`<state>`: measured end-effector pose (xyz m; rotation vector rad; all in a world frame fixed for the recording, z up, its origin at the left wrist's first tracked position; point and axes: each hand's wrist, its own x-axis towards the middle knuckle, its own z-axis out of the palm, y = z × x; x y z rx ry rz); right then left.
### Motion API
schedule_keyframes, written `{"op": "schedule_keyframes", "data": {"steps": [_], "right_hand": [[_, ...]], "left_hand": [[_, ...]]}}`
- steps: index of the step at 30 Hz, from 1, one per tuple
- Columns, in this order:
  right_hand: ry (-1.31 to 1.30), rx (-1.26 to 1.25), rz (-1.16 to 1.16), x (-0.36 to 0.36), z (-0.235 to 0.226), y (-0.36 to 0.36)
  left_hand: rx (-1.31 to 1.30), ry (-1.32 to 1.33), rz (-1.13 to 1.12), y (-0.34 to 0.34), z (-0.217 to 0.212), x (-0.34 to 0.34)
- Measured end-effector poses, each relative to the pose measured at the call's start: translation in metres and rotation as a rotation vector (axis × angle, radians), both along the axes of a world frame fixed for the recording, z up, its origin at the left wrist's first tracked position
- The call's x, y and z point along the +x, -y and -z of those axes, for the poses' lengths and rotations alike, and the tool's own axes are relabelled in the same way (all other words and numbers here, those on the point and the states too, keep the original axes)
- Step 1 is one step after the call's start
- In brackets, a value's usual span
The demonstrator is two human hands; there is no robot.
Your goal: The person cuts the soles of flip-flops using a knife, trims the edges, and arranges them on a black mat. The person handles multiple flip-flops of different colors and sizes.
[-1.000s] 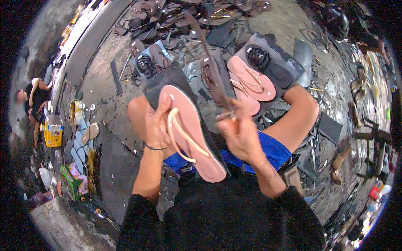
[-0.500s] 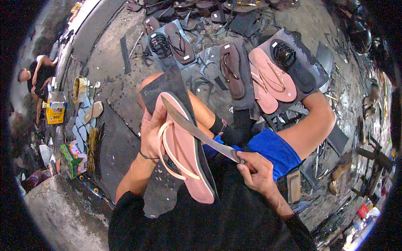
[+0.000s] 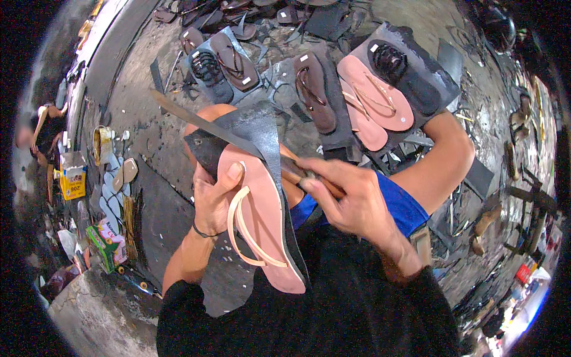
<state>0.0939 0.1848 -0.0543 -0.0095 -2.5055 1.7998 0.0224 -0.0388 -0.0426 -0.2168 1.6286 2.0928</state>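
My left hand (image 3: 215,196) is closed around the toe half of a pink flip-flop (image 3: 259,199) with cream straps, its thumb pressed on the footbed near the strap post. Under the flip-flop lies a black rubber sheet (image 3: 259,124), which sticks out past the toe and along the right side. A knife (image 3: 208,127) with a long curved blade is gripped in my right hand (image 3: 354,199), just right of the flip-flop. Its blade lies across the rubber at the toe edge, the tip pointing to the upper left. Part of the rubber stands up beside the blade.
Ahead on the floor lie a pink flip-flop pair (image 3: 380,101) on rubber, a dark brown flip-flop (image 3: 315,92) and another dark pair (image 3: 235,59). Rubber scraps are strewn around. At left are a yellow container (image 3: 72,181) and a green box (image 3: 104,247). A person (image 3: 44,128) is farther left.
My right hand has moved up and turned, bringing the knife from lying over the footbed to crossing the rubber at the toe. The rubber there is now partly lifted. My left thumb has shifted onto the footbed.
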Motion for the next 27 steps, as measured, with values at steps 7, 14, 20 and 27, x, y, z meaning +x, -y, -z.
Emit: {"op": "schedule_keyframes", "data": {"steps": [7, 14, 20, 27], "right_hand": [[0.001, -0.174, 0.151, -0.096, 0.02, 0.0], [0.063, 0.047, -0.027, 0.065, 0.011, -0.023], [0.082, 0.036, -0.068, 0.099, 0.023, -0.019], [-0.015, 0.086, -0.102, 0.064, -0.01, -0.029]], "left_hand": [[-0.026, -0.221, 0.055, -0.001, -0.035, -0.033], [-0.211, -0.237, 0.301, 0.042, -0.024, -0.031], [-0.056, 0.014, 0.198, 0.046, 0.003, 0.013], [-0.21, -0.142, 0.386, 0.031, -0.016, 0.009]]}}
